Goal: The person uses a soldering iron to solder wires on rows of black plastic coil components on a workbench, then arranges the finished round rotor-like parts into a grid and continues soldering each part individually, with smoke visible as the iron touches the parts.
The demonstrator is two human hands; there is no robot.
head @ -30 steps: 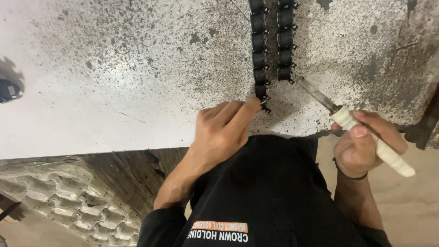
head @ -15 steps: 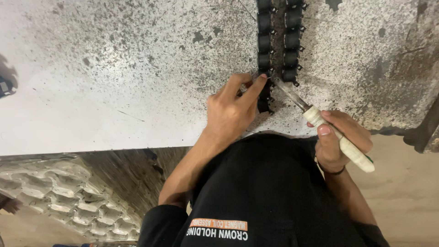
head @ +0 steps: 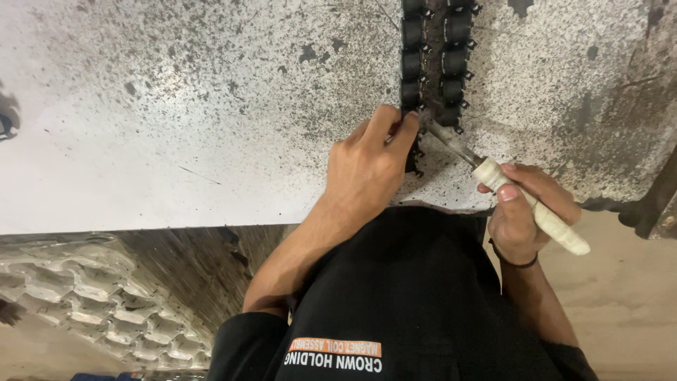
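Two rows of small black cylindrical parts (head: pixel 412 67) lie on a worn white speckled table (head: pixel 176 120), running away from me. My left hand (head: pixel 367 169) reaches over the table edge and pinches the nearest black part of the left row with its fingertips. My right hand (head: pixel 522 212) grips a tool with a white wrapped handle (head: pixel 543 215). Its metal shaft (head: pixel 451 141) points up and left, and the tip touches the parts right beside my left fingertips. My black shirt fills the bottom middle of the view.
A grey moulded tray with honeycomb cells (head: pixel 92 303) sits below the table edge at lower left. A dark metal piece (head: pixel 656 204) juts out at the right edge. A small dark object (head: pixel 7 123) lies at the far left of the table.
My right hand has brought the tool leftwards, so its tip now meets the black parts at my left fingertips. My left hand has slid slightly further onto the row.
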